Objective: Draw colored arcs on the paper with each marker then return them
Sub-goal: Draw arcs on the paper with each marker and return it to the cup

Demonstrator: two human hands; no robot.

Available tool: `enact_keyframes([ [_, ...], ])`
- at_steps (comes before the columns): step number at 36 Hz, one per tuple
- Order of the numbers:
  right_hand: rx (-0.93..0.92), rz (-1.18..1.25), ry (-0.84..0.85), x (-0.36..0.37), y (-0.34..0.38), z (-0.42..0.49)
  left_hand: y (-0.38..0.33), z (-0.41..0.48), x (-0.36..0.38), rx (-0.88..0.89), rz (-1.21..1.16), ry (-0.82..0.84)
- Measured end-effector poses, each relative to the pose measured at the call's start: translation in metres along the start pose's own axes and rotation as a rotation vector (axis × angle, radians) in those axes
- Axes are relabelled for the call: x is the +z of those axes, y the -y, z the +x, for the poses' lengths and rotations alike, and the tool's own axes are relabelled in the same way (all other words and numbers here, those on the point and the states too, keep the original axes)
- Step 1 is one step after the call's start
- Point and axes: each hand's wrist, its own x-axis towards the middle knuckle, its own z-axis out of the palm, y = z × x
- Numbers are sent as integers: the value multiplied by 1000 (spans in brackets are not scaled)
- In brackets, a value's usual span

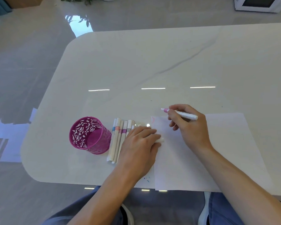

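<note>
A white sheet of paper (217,151) lies on the table at the front right, with a faint pink arc near its top left corner. My right hand (190,125) grips a white marker with a pink tip (183,114); the uncapped tip points left, just above the paper's top left corner. My left hand (141,143) rests palm down at the paper's left edge, over the right end of a row of markers (118,138), and a small white piece that looks like a cap (160,140) shows under its fingers. The markers lie side by side with coloured bands.
A magenta perforated pen cup (89,135) stands upright left of the markers, with nothing visible inside. The white marble table (152,62) stretches far ahead. Small blue ink spots (147,179) mark the table's front edge. A white appliance (258,4) sits on the floor at the far right.
</note>
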Motion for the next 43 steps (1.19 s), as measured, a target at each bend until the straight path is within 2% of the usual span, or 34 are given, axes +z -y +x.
enact_keyframes([
  [7,124,135,36,-18,11,-29,-13,-4,-12,-155,-151,-20],
  [13,134,151,66,-24,20,-54,-18,-15,-14,-377,-454,81],
  [20,136,170,29,-28,25,-67,-24,-21,-11,-489,-692,92],
  [29,167,133,38,-32,32,-60,-25,-10,-13,-510,-722,83],
  [34,144,105,90,-35,36,-57,-20,-2,-16,-446,-630,94],
  [43,163,48,167,-31,39,-54,-21,-3,-18,-369,-603,178],
])
